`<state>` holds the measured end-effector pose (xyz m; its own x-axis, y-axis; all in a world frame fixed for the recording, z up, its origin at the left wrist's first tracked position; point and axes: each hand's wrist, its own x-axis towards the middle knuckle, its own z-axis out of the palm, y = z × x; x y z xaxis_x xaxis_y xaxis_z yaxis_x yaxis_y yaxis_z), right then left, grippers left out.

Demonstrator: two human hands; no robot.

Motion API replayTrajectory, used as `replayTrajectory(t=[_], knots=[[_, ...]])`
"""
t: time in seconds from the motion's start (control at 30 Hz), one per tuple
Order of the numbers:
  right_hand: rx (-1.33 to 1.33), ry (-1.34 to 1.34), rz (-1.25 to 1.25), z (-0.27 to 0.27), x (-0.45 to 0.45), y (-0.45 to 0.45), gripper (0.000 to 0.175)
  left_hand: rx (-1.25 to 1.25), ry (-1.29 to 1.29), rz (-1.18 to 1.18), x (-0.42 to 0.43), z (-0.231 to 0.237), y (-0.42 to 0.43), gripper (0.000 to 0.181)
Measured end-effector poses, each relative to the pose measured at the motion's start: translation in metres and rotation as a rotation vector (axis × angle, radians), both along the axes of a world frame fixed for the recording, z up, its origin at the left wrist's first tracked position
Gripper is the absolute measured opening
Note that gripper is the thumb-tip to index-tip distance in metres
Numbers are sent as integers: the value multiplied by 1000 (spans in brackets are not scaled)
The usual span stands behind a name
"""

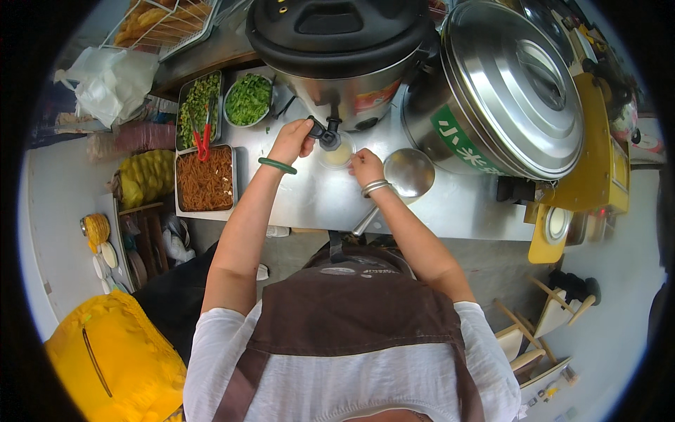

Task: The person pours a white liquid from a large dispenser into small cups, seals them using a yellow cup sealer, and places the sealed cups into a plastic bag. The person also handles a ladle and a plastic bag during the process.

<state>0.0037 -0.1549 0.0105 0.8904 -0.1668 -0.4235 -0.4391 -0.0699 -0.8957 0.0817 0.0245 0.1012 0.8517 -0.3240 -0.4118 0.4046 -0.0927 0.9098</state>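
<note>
A steel drinks urn (337, 89) with a black lid (337, 31) stands at the back of the steel counter. My left hand (296, 140), with a green bangle at its wrist, grips the black lever of the urn's tap (330, 138). Right under the spout is a clear plastic cup (337, 153) with pale yellowish liquid in it. The fingertips of my right hand (367, 166) hold the cup's right rim. Beside that hand lies a round steel ladle (409, 173), its handle pointing towards me and partly hidden by my forearm.
A large lidded steel barrel (511, 95) bears green writing at right. Leftward stand a bowl of chopped greens (248, 100), a tray of chopped vegetables (198, 113) with red-handled tongs (203, 142), and a tray of brown shreds (204, 178). Someone in yellow (116, 358) is close behind my left.
</note>
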Motion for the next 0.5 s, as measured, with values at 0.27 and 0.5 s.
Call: replayTrajectory(t=[0.27, 0.5], knots=[[11, 40, 66, -1, -3, -3, 17, -25, 3, 21, 1, -3, 0, 32], [-36, -7, 79, -5, -4, -5, 17, -1, -15, 19, 0, -2, 0, 34]])
